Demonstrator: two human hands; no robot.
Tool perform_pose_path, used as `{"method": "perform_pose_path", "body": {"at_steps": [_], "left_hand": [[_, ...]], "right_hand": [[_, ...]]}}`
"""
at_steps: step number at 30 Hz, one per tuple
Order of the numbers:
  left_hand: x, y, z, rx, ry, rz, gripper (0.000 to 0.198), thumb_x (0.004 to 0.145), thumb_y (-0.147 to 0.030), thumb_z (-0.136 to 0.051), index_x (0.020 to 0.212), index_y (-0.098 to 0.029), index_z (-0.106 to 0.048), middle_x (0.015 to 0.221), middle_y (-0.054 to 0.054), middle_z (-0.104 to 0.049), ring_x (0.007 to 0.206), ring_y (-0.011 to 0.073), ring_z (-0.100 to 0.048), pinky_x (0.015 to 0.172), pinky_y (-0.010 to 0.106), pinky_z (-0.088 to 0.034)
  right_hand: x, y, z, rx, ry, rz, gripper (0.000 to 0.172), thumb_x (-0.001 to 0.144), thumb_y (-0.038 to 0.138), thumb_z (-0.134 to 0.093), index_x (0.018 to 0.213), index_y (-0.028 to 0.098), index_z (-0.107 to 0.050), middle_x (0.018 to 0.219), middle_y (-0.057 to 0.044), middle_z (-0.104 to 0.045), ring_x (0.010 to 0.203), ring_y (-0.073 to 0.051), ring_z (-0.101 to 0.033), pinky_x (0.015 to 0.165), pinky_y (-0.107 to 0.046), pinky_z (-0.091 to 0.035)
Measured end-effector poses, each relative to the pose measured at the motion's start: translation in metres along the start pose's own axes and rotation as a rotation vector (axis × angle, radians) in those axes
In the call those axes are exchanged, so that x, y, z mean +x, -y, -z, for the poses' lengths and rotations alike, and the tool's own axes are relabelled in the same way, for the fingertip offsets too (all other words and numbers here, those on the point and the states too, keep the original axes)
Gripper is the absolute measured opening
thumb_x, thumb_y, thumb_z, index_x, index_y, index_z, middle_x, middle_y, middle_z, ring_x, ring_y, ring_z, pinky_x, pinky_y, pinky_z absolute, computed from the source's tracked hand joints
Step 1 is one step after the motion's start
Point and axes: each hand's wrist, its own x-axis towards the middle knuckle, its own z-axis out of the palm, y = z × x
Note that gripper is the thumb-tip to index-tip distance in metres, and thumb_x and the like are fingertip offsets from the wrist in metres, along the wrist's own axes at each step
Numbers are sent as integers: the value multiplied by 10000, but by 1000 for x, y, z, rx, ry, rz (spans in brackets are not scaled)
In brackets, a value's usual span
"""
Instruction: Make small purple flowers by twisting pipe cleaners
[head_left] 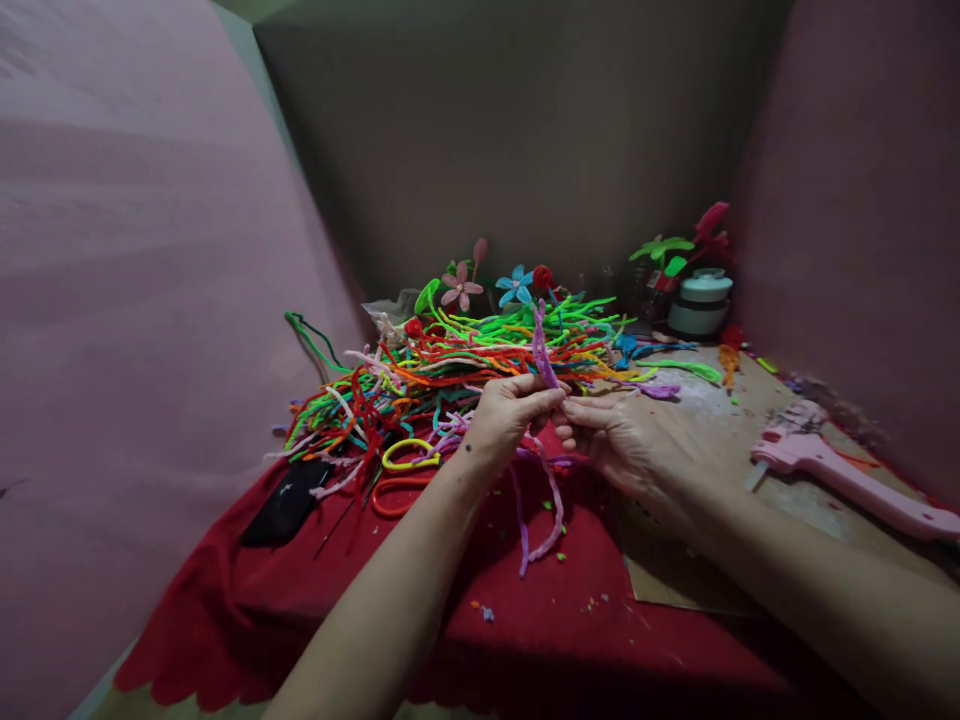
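Observation:
Both hands meet in the middle of the view, above the near edge of a heap of coloured pipe cleaners. A purple pipe cleaner, bent into a narrow doubled shape, points up from between the fingertips. My left hand is closed, thumb and forefinger pinching its lower end. Touching it from the right, my right hand pinches at the same spot, its fingertips partly hidden. Loose lilac pipe cleaner ends hang or lie below the hands; whether they join the held piece I cannot tell.
Scissors with yellow and orange handles and a black phone lie left on the red cloth. A pink glue gun rests on cardboard at right. Behind stand pipe cleaner flowers and a lidded jar.

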Motion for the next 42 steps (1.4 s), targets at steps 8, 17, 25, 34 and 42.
{"method": "perform_pose_path", "body": {"at_steps": [8, 17, 25, 34, 42], "left_hand": [[-2, 1, 4, -89, -42, 29, 213, 645, -301, -713, 728, -109, -671, 611, 25, -597, 469, 54, -478, 465, 187, -344], [-5, 1, -2, -28, -36, -22, 220, 684, -321, -682, 676, -106, -639, 531, -5, -529, 447, 42, -426, 448, 178, -301], [-8, -3, -12, 78, -233, -34, 316, 640, -335, -706, 503, -128, -511, 424, -47, -437, 383, 27, -332, 396, 190, -221], [-8, 4, -11, -151, -160, 31, 250, 632, -298, -718, 602, -127, -539, 502, -41, -472, 399, 32, -395, 403, 176, -264], [-2, -2, -4, -265, -259, 9, 243, 577, -244, -745, 607, -125, -535, 459, -62, -434, 388, 23, -349, 397, 166, -236]], "right_hand": [[0, 3, 5, 101, 129, -257, 147, 820, 156, -521, 728, 143, -634, 601, -33, -625, 506, -96, -561, 488, -202, -468], [1, -1, 1, 121, 136, -273, 68, 771, 105, -592, 714, 140, -599, 593, 6, -590, 480, -48, -519, 465, -144, -438], [1, -7, 6, -63, 116, -183, 68, 724, 157, -630, 668, 136, -597, 507, 12, -564, 410, -64, -491, 384, -165, -380], [-5, 1, -2, -228, 98, -25, 152, 666, 238, -713, 684, 122, -617, 573, -27, -626, 488, -98, -568, 484, -216, -459], [-11, 0, -4, -329, 76, -42, 137, 681, 232, -697, 700, 122, -616, 566, -18, -609, 458, -90, -534, 465, -211, -438]]}}
